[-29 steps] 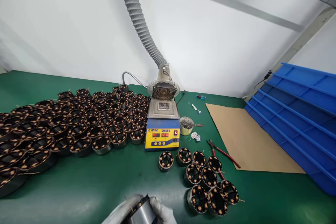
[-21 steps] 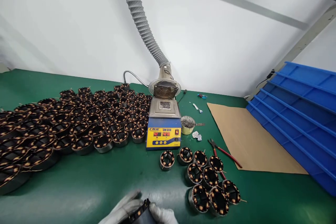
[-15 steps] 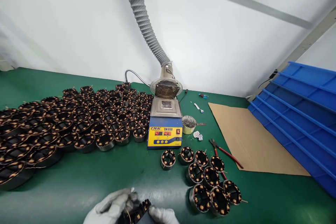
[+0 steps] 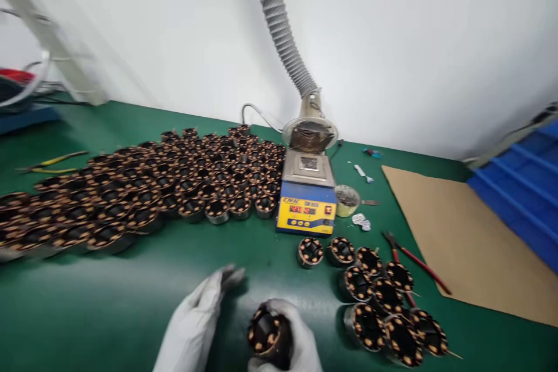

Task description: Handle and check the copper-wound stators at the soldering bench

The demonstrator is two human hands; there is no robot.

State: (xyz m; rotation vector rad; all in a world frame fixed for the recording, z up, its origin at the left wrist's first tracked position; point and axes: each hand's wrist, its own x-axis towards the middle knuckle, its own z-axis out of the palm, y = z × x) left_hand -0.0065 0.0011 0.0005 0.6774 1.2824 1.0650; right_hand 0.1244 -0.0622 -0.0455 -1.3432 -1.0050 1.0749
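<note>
My right hand, in a white glove, grips a round motor stator with copper windings at the bottom centre, just above the green mat. My left hand, also gloved, hovers to the left of the stator with fingers stretched forward and nothing in it. A small group of similar stators lies to the right of my hands. Many more stators cover the left half of the mat.
A blue and yellow solder pot stands mid-table under a grey extraction hose. Beside it are a small tin cup, red-handled cutters, a cardboard sheet and blue bins. Yellow-handled pliers lie far left.
The view swung left and down. My left hand let go of the stator and moved left, fingers spread. The right hand now holds the stator alone, higher in view.
</note>
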